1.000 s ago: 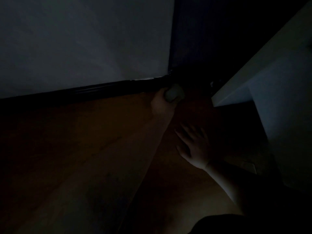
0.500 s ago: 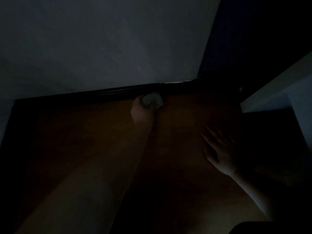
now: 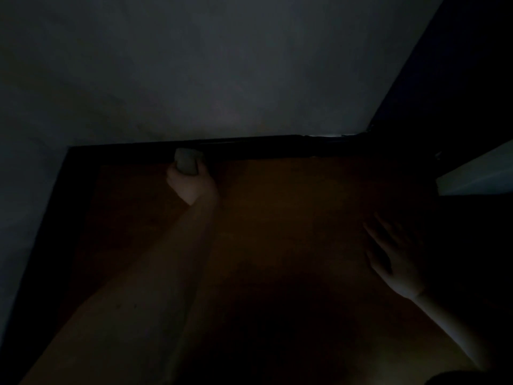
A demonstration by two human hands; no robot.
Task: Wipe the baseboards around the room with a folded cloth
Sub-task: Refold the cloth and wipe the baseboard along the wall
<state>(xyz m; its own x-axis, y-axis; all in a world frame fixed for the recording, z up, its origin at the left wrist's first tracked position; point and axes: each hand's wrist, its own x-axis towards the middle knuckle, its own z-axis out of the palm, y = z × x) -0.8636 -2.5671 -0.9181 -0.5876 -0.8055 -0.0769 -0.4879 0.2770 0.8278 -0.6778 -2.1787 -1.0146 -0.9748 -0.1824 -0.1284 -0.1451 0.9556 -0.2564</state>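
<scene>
**Risk notes: cloth at the baseboard, low light**

The left hand [image 3: 191, 186] holds the folded cloth [image 3: 186, 162] just left of frame centre, the grip curled round the lower part of the cloth with the thumb on its left side. The upper part of the cloth stands clear of the hand and meets the dark baseboard [image 3: 263, 147], which runs across the middle of the frame under the pale wall [image 3: 222, 65]. Whether the cloth presses flat against the baseboard or touches only by one edge cannot be told in this light.

The right hand [image 3: 394, 257] lies at the right of the frame with fingers spread, palm down on the wooden floor [image 3: 291, 207], apparently bracing the body.

Likely faults from here:

- The fold may open or bunch, since only its lower part is held.
- Contact by one edge would leave the face or top ledge of the baseboard unwiped.
- The corner at the left of the frame, where a second run of baseboard begins, is nearly black; dust there may be missed.
- The bracing hand could slip on the floor if the reach toward that corner lengthens.
</scene>
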